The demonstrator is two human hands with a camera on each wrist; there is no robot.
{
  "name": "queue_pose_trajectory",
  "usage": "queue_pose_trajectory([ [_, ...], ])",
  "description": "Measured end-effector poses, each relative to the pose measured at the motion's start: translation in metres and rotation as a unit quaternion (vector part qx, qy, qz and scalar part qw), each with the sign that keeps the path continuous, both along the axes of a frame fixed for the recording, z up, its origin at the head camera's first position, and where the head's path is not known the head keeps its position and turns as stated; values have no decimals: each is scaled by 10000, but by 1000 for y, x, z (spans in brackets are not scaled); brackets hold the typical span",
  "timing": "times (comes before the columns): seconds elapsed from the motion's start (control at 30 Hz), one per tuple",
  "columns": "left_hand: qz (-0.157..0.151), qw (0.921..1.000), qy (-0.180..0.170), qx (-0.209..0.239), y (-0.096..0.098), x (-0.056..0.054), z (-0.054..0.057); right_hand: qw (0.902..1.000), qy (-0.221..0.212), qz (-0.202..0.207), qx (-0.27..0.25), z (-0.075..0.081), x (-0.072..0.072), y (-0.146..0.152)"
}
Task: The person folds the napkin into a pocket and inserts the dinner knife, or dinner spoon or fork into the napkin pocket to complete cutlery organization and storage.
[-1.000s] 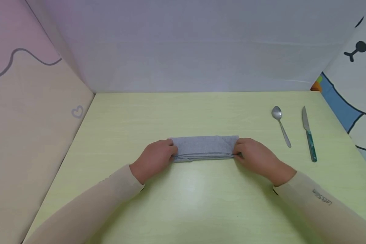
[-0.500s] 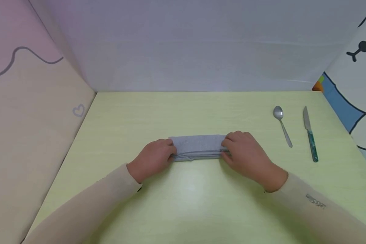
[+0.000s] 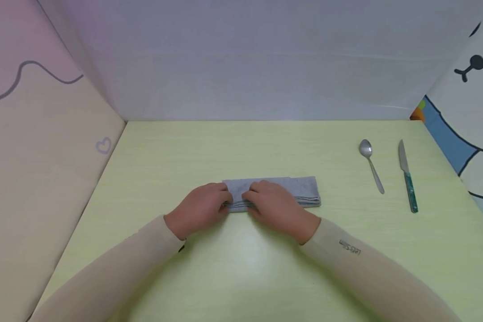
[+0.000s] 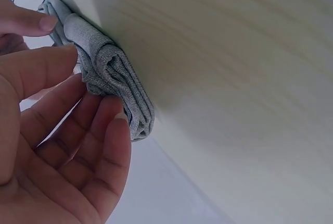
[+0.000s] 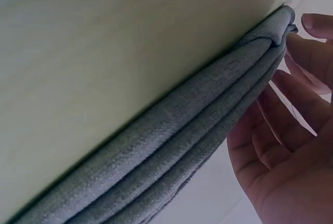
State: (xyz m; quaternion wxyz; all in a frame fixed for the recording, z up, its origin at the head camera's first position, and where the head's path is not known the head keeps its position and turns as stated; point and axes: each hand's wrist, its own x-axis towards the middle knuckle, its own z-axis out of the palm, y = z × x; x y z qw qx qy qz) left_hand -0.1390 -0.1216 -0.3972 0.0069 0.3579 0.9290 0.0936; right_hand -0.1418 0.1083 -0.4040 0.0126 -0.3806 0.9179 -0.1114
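Note:
A folded grey cloth [image 3: 303,187] lies lengthwise on the table in the head view, its layered folds facing the person. At its left end my left hand [image 3: 201,208] grips it, thumb at the near edge and fingers over the top. The left wrist view shows the rolled end of the cloth [image 4: 112,67] between that thumb and the fingers. My right hand [image 3: 277,205] lies on the cloth left of its middle, close to the left hand. Its loosely bent fingers [image 5: 276,125] touch the cloth in the right wrist view. The cloth's right end is uncovered.
A metal spoon [image 3: 372,166] lies on the pale yellow table [image 3: 177,147] to the right of the cloth. Beyond it is a knife with a green handle [image 3: 410,192]. A white wall [image 3: 265,85] stands behind the table, with printed panels on either side.
My right hand has slid left along the cloth from its right end to near the left hand, uncovering that end. The left hand stays at the left end.

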Motion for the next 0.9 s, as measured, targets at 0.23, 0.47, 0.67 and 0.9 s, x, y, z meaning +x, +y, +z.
queue_pose_trajectory([
  [0.23,-406,9980,451,162,2,7,0,9995,-285,88,-141,-5,-11,-2],
  [0.47,-1391,9884,601,120,23,12,-6,9917,-1050,96,-742,-3,-25,4],
  [0.67,-1166,9860,1028,-599,34,13,-7,9896,-1268,123,-676,-3,-32,4],
  [0.9,-840,9694,1918,-1283,33,22,-4,9892,-1405,-12,-410,-1,-36,0],
])
